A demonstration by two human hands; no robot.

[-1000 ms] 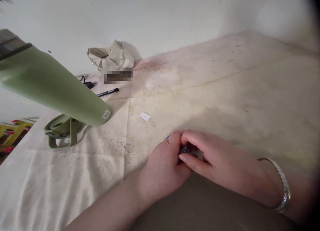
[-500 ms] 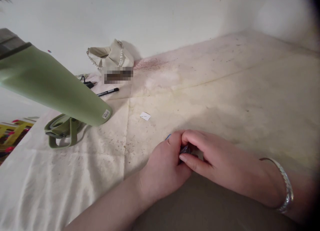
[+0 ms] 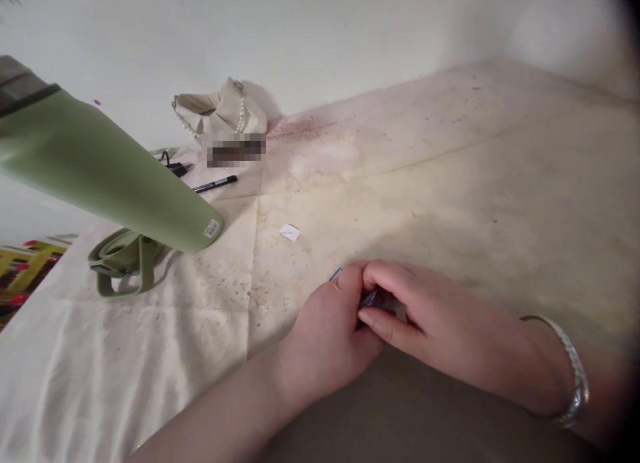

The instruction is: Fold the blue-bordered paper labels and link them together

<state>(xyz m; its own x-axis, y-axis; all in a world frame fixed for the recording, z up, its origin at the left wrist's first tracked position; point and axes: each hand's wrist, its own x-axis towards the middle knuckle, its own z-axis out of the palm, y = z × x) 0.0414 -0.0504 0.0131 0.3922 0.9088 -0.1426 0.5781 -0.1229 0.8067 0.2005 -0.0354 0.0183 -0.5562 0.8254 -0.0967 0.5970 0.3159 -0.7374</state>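
My left hand (image 3: 330,329) is closed near the table's front edge, its fingers curled around something mostly hidden. My right hand (image 3: 410,309) meets it from the right, with thumb and forefinger pinched toward the same spot. Between the two hands shows a small dark, purplish crinkled piece (image 3: 371,299); what it is I cannot make out. A thin blue-edged corner (image 3: 335,274) sticks out beyond my left hand. On the cloth ahead of my hands lies a small white paper slip (image 3: 290,232) with print on it.
A large green tumbler (image 3: 115,169) stands at left, beside a green strapped lid or holder (image 3: 125,263). Farther back are a black pen (image 3: 216,183) and a cream handbag (image 3: 220,113) with a pearl strap, against the wall. A stained pale cloth (image 3: 425,203) covers the table.
Both hands keep the same closed position around the hidden item. The view has shifted only very slightly; nothing else has visibly moved.
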